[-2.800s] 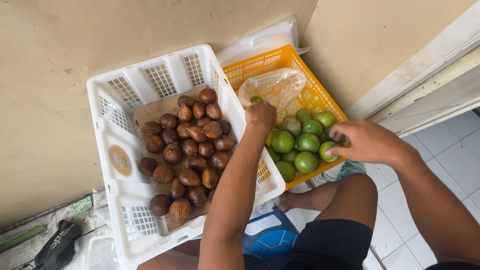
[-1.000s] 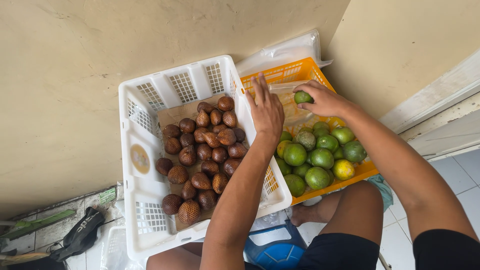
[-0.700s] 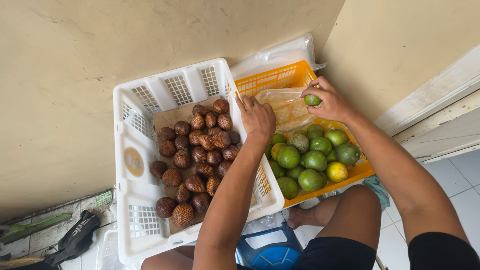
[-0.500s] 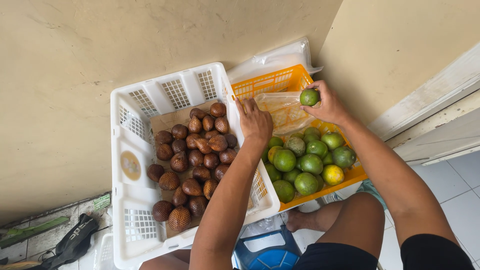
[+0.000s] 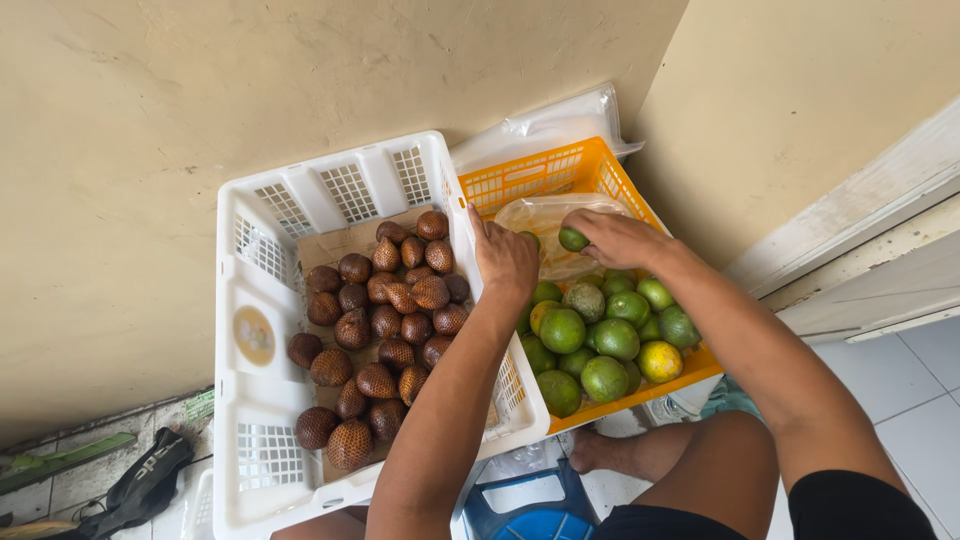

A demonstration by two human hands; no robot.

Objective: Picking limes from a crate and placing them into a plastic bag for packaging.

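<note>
While crouched over two crates, right hand [image 5: 615, 238] pinching a small green lime [image 5: 573, 239] at clear plastic bag [image 5: 535, 215] mouth, left hand [image 5: 505, 260] gripping bag edge, orange crate [image 5: 540, 175] of limes, white crate [image 5: 250, 300] of snake fruit [image 5: 380, 310] beside

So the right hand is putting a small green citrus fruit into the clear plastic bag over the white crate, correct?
Not quite. In the head view the right hand holds the small green citrus fruit at the clear plastic bag, but over the orange crate, not the white crate, which holds brown scaly fruit.
</note>
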